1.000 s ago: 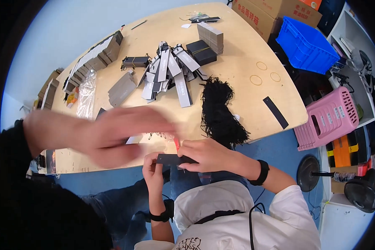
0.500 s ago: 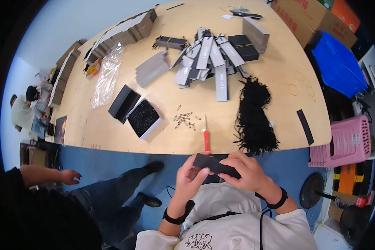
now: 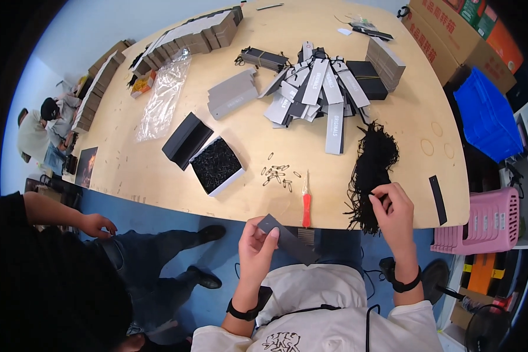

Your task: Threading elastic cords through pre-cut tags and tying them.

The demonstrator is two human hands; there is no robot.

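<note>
My left hand (image 3: 256, 242) grips a dark hang tag (image 3: 293, 242) near its punched end, thumb on top. The tag slants down to the right, just off the table's front edge. My right hand (image 3: 394, 210) is over the near part of a bundle of black cords (image 3: 376, 154), thumb and forefinger pinched at its strands. Between the hands, a red-handled awl (image 3: 306, 208) lies with its thin tip pointing away. Several small metal clips (image 3: 278, 173) are scattered to its left. Farther back spreads a pile of grey and black tags (image 3: 311, 88) with cords.
An open box (image 3: 240, 173) of small black pieces stands left of the clips. Behind it lie a transparent plastic bag (image 3: 165, 105) and stacked tags (image 3: 193, 38). A single black tag (image 3: 437, 200) lies right. At left, a co-worker's arm (image 3: 58, 212) is near the table (image 3: 123, 182).
My right hand has let go of the dark tag and moved right to the black cords. My left hand keeps the tag, which now tilts down to the right. The view has shifted slightly.
</note>
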